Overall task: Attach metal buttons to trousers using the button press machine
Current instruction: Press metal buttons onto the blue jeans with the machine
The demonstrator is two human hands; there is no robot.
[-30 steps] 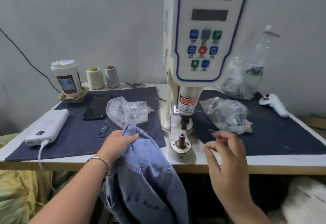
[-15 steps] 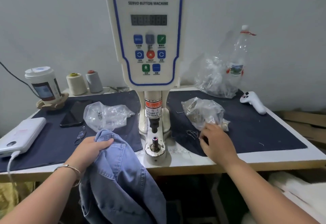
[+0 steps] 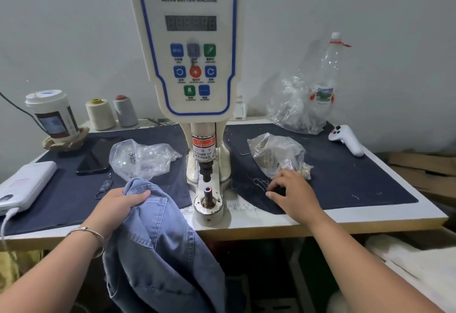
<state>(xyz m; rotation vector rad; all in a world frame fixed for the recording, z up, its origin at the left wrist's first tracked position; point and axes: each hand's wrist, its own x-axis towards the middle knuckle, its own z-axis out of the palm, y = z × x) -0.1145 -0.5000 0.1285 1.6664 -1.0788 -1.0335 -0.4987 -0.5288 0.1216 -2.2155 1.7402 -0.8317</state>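
Note:
The white servo button machine (image 3: 190, 53) stands mid-table; its punch (image 3: 206, 172) hangs above the lower die post (image 3: 208, 190). Blue denim trousers (image 3: 160, 251) hang over the table's front edge, left of the die. My left hand (image 3: 118, 204) grips their top edge. To the right of the die, my right hand (image 3: 293, 194) rests on the dark cloth (image 3: 357, 177) with arched fingers and fingertips down. Nothing shows in that hand. It lies just in front of a clear bag of metal parts (image 3: 274, 155).
Left of the machine lie another clear bag (image 3: 143, 157), a black phone (image 3: 96, 157), a white power bank (image 3: 27, 182), a lidded cup (image 3: 51, 115) and two thread spools (image 3: 100, 114). At the back right are a plastic bottle with a bag (image 3: 306, 105) and a white controller (image 3: 348, 139).
My right hand came down from the air onto the dark cloth by the right bag. The camera swung right, centring the machine. My left hand kept hold of the trousers.

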